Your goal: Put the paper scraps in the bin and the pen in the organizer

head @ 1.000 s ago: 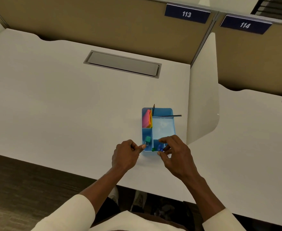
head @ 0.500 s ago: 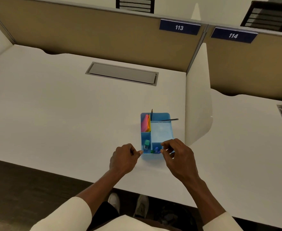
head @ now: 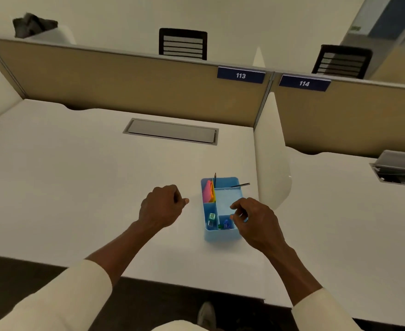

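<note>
A light blue organizer (head: 221, 233) stands on the white desk (head: 77, 187), right of centre. Two dark pens stick out of its far end: one upright (head: 215, 178), one leaning right over the rim (head: 241, 185). Pink and orange sticky notes (head: 208, 191) fill its far left compartment; small clips and pins lie in the near compartments. My left hand (head: 162, 206) hovers left of the organizer, fingers curled with nothing in them. My right hand (head: 254, 220) hangs over the organizer's near right corner, fingers loosely bent and empty. No paper scraps or bin are in view.
A grey cable hatch (head: 172, 132) is set into the desk at the back. A white divider (head: 268, 158) stands just right of the organizer, with a second desk beyond it. Tan partition panels (head: 137, 87) close the back. Two black chairs stand behind them.
Both hands have let go of the organizer's near end; the left hand has drawn away to the left. The camera has tilted up, showing more of the room behind.
</note>
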